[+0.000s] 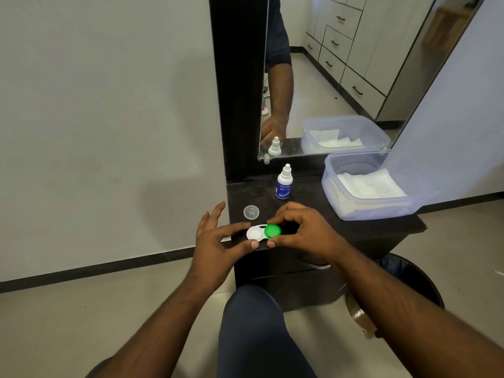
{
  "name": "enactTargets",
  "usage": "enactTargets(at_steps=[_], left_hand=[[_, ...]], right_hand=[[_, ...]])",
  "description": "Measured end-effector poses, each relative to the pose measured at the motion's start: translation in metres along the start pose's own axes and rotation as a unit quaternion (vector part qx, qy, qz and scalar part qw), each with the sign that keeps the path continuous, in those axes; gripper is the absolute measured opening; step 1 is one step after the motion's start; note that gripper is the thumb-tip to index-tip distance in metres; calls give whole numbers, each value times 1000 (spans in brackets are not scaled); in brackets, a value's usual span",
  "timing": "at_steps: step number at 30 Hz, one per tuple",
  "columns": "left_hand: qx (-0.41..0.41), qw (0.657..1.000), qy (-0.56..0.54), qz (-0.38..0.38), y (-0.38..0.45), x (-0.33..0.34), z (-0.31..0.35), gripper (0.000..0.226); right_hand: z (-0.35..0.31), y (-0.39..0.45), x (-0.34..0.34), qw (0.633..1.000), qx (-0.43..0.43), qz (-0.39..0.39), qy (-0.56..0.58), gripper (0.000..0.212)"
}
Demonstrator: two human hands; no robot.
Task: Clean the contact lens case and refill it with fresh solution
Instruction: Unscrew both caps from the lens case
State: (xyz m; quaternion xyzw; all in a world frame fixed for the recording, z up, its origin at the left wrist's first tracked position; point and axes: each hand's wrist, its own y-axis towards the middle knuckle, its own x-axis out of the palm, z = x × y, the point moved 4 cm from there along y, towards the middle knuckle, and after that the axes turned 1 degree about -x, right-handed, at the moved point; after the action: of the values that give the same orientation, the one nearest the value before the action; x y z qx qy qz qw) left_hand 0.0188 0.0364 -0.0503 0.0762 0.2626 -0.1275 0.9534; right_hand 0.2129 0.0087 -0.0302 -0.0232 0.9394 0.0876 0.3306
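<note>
While the white contact lens case (257, 233), one well uncapped, sits at the dark counter's (354, 227) 7 o'clock corner, the left hand (218, 238) steadies it as right hand (302, 230) fingertips pinch its green cap (272, 231).

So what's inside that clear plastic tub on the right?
The tub holds folded white tissues or wipes. Whatever lies beneath them is covered, and the frosted walls blur the rest.

both hands on lens case (259, 233), green cap (272, 231)
</note>
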Motion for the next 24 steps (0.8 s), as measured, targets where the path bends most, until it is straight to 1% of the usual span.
enactTargets(at_steps=[3, 5, 9, 12, 15, 17, 20, 24], left_hand=[[-5, 999, 43, -3, -1, 1, 6, 40], [-1, 999, 52, -4, -2, 2, 7, 40], [8, 1000, 17, -10, -1, 4, 1, 37], [22, 999, 24, -23, -1, 6, 0, 40], [25, 999, 24, -38, 0, 7, 2, 37], [30, 998, -7, -54, -1, 8, 4, 36], [44, 995, -55, -68, -4, 10, 4, 38], [42, 995, -61, -68, -2, 15, -2, 38]], right_hand=[[0, 1, -1, 1000, -3, 8, 10, 33], [0, 1, -1, 1000, -1, 7, 14, 33], [0, 3, 1, 1000, 7, -6, 27, 31], [2, 5, 1, 999, 11, -15, 35, 30], [2, 6, 1, 999, 14, -26, 34, 29], [1, 6, 1, 999, 14, -35, 27, 30], [-3, 9, -1, 998, 13, -65, 15, 30], [-5, 14, -4, 995, 7, -102, -1, 29]])
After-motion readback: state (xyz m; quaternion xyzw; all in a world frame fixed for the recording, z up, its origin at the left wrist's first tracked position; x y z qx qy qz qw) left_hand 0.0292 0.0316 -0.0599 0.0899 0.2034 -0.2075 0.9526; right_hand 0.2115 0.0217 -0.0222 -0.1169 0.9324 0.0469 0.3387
